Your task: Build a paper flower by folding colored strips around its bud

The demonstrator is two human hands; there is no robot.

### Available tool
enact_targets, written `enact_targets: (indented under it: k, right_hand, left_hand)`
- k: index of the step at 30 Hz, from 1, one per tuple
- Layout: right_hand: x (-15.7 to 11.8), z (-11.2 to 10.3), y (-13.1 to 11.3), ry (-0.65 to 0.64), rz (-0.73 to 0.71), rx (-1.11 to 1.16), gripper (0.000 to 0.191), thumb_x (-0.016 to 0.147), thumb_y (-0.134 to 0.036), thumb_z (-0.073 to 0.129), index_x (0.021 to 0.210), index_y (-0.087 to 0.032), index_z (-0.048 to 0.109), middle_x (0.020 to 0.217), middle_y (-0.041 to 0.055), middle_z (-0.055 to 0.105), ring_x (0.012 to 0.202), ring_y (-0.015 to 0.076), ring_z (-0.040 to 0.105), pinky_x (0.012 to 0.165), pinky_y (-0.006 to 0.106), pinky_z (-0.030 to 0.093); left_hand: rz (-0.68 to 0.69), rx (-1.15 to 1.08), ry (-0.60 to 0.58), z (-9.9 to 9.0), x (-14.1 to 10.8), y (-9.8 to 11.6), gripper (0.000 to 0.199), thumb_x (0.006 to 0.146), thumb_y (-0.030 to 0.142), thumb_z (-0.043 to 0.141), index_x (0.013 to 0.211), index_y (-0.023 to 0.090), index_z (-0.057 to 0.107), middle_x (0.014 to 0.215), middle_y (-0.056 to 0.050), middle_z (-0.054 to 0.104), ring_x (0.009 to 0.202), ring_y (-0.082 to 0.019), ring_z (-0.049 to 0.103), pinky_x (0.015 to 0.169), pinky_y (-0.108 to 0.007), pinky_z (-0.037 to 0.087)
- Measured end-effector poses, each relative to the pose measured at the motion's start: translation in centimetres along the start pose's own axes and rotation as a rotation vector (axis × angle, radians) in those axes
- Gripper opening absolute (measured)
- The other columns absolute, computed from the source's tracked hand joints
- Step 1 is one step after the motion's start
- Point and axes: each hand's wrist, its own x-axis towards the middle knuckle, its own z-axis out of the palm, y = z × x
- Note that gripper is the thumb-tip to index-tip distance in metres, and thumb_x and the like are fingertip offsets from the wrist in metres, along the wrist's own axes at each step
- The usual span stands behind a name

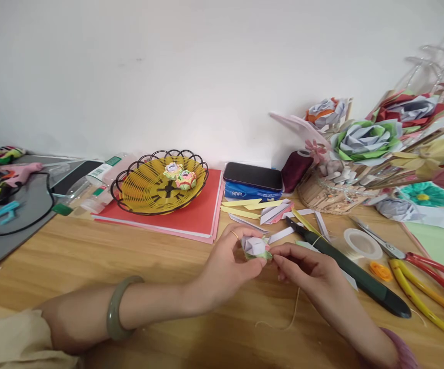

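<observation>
My left hand [231, 259] is closed around a small folded paper flower [254, 247], white in the middle with green and pink outer petals. At the flower's right edge my right hand [302, 264] pinches a thin pale string [294, 312], whose loose end trails below onto the wooden table. The fingertips of both hands nearly meet, and they hide where the string joins the flower. Just behind the hands lie folded paper strips [245, 211] in yellow and white. A dark green craft knife [352, 271] lies by my right hand.
A yellow woven basket [145, 189] with small paper flowers stands on red paper [202, 218]. Right are a string spool [363, 243], scissors [386, 246] and yellow-handled pliers [417, 302]. Behind them stands a pot of paper flowers [331, 195]. A pink glue gun [20, 174] lies left.
</observation>
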Motion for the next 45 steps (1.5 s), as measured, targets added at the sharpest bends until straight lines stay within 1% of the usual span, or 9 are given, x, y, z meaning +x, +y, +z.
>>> enact_targets:
  k: [7,15,19,24,28,32,35,39,45]
  right_hand:
    - [0.4,-0.2,0.4,-0.058,0.124,0.178,0.026,0.069,-0.042,0.062,0.079,-0.019,0.069,0.068,0.0011,0.065,0.057,0.0126,0.055,0.052,0.022,0.047]
    - [0.5,-0.3,0.8,-0.087,0.060,0.132,0.027,0.068,-0.045,0.065,0.067,-0.018,0.063,0.062,-0.0009,0.057,0.055,0.0117,0.049,0.051,0.022,0.042]
    - [0.4,-0.6,0.9,-0.100,0.037,0.151,0.024,0.068,-0.042,0.066,0.067,-0.019,0.063,0.066,-0.0003,0.059,0.061,0.0134,0.052,0.057,0.023,0.044]
    - [0.3,-0.8,0.9,-0.103,0.023,0.173,0.021,0.069,-0.040,0.067,0.066,-0.019,0.066,0.065,-0.0009,0.060,0.058,0.0120,0.052,0.054,0.022,0.044]
    - [0.3,-0.8,0.7,-0.101,0.049,0.174,0.022,0.068,-0.042,0.067,0.071,-0.020,0.070,0.066,0.0003,0.064,0.058,0.0124,0.053,0.054,0.023,0.046]
    - [0.4,-0.9,0.6,-0.123,0.114,0.178,0.031,0.067,-0.047,0.065,0.081,-0.019,0.071,0.067,0.0028,0.067,0.059,0.0148,0.057,0.055,0.026,0.048]
    - [0.4,-1.0,0.5,-0.137,0.116,0.155,0.032,0.068,-0.048,0.063,0.078,-0.019,0.071,0.063,0.0028,0.065,0.058,0.0150,0.057,0.055,0.026,0.049]
    - [0.4,-1.0,0.6,-0.133,0.091,0.116,0.027,0.070,-0.045,0.063,0.071,-0.019,0.070,0.063,0.0016,0.064,0.056,0.0126,0.055,0.053,0.023,0.047]
    - [0.4,-1.0,0.5,-0.117,0.124,0.125,0.025,0.066,-0.044,0.066,0.065,-0.018,0.069,0.058,0.0001,0.060,0.050,0.0107,0.051,0.049,0.022,0.045]
  left_hand:
    - [-0.023,-0.040,-0.010,-0.1,-0.1,0.2,0.028,0.068,0.014,0.058,0.096,0.017,0.053,0.103,-0.007,0.053,0.098,-0.019,0.052,0.087,-0.034,0.042]
    - [0.012,0.005,-0.037,0.0,-0.2,0.1,0.029,0.067,0.011,0.060,0.094,0.020,0.054,0.105,-0.005,0.052,0.101,-0.019,0.050,0.089,-0.035,0.040]
    - [0.035,-0.002,-0.065,-0.1,-0.3,0.2,0.029,0.068,0.015,0.062,0.096,0.021,0.054,0.107,-0.005,0.050,0.101,-0.019,0.050,0.088,-0.034,0.041]
    - [0.055,-0.023,-0.086,-0.2,-0.4,-0.1,0.031,0.070,0.019,0.063,0.099,0.022,0.054,0.110,-0.006,0.048,0.103,-0.019,0.049,0.082,-0.031,0.045]
    - [0.046,-0.029,-0.085,-0.3,-0.4,-0.3,0.031,0.070,0.019,0.063,0.100,0.022,0.054,0.110,-0.006,0.049,0.103,-0.019,0.049,0.078,-0.029,0.046]
    - [0.054,-0.004,-0.050,-0.3,-0.3,-0.2,0.030,0.070,0.016,0.062,0.098,0.021,0.054,0.108,-0.006,0.051,0.103,-0.019,0.049,0.086,-0.032,0.043]
    - [0.050,0.006,-0.051,-0.3,-0.3,-0.1,0.030,0.069,0.016,0.062,0.097,0.020,0.054,0.107,-0.006,0.052,0.104,-0.019,0.049,0.089,-0.033,0.041]
    - [0.033,-0.002,-0.069,-0.3,-0.3,0.0,0.030,0.069,0.016,0.062,0.098,0.020,0.054,0.107,-0.006,0.052,0.103,-0.019,0.049,0.087,-0.033,0.041]
    - [0.061,-0.007,-0.092,-0.3,-0.3,-0.1,0.030,0.070,0.018,0.063,0.099,0.021,0.054,0.108,-0.005,0.051,0.102,-0.019,0.049,0.089,-0.033,0.040]
